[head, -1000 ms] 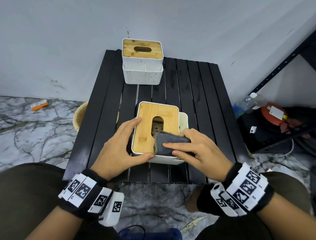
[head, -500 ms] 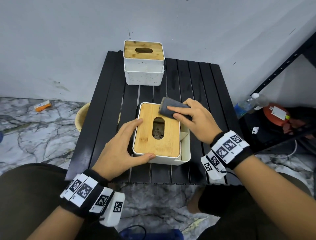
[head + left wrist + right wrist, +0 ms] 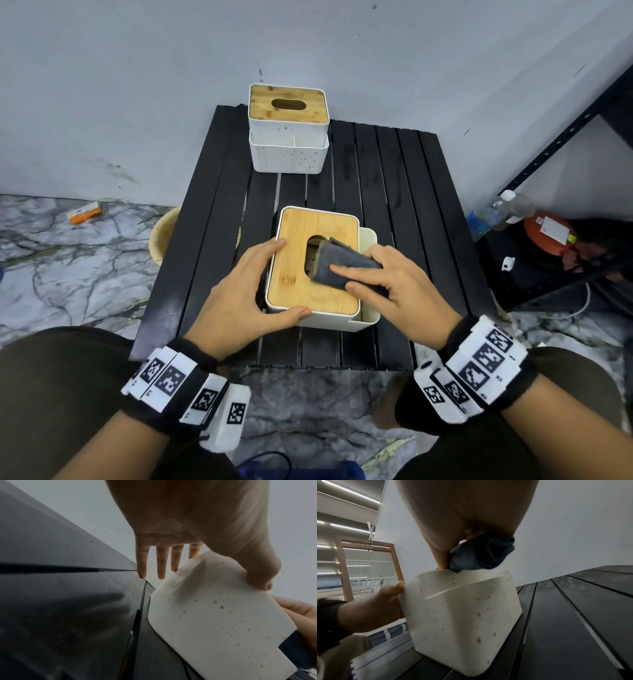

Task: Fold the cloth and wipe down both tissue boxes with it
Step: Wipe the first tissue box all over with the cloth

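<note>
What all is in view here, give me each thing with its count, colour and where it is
white tissue box with bamboo lid, near: 1, white and tan, front middle of table, under both hands
white tissue box with bamboo lid, far: 1, white and tan, back edge of table by the wall
folded grey cloth: 1, dark grey, on the near box's lid beside the slot
black slatted table: 1, black, centre
clear plastic bottle: 1, clear with white cap, floor at right
orange packet: 1, orange and white, floor at left
left hand: 1, grips the near box's left side
right hand: 1, presses the cloth on the lid
</note>
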